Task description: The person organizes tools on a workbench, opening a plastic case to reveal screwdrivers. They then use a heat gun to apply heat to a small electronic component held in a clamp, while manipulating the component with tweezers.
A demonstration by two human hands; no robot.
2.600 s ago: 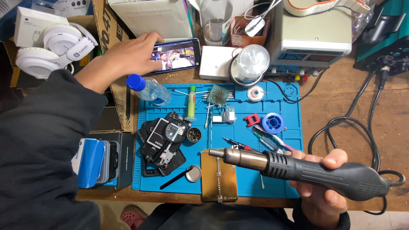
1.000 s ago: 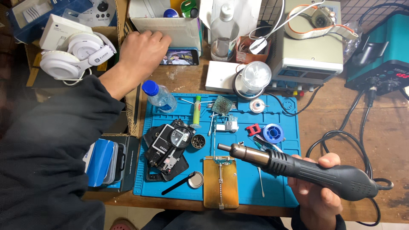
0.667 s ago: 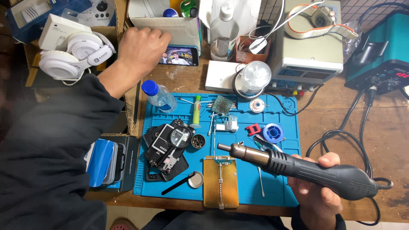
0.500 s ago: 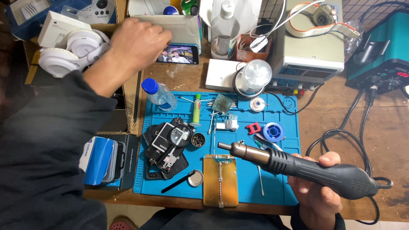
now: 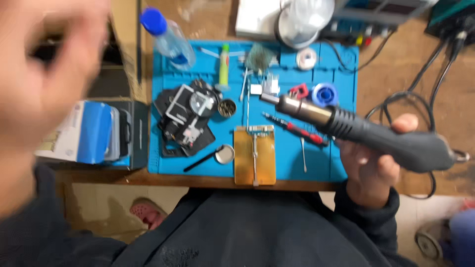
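Closest to the camera now is the left hand (image 5: 47, 74), a large blur filling the upper left of the view; half a second ago it was far off at the phone behind the mat, so it has come back toward the head. Its fingers look loosely spread and it holds nothing that can be made out, though the blur leaves the grip uncertain.

The right hand (image 5: 371, 168) has not let go: it stays wrapped around the dark handle of the hot air gun (image 5: 356, 131), held above the right edge of the blue mat (image 5: 341, 64), metal nozzle pointing left toward the small parts at the mat's middle. The view has dropped and moved in, so the headphones and phone seen earlier are out of frame.

On the mat lie a brown board holder (image 5: 254, 154) at the near edge, a round mirror tool (image 5: 223, 154), a red-handled screwdriver (image 5: 297, 130), and a dismantled black device (image 5: 185, 116). Farther back stands a blue-capped bottle (image 5: 168, 37) at the mat's far left corner on the bench (image 5: 396, 64).
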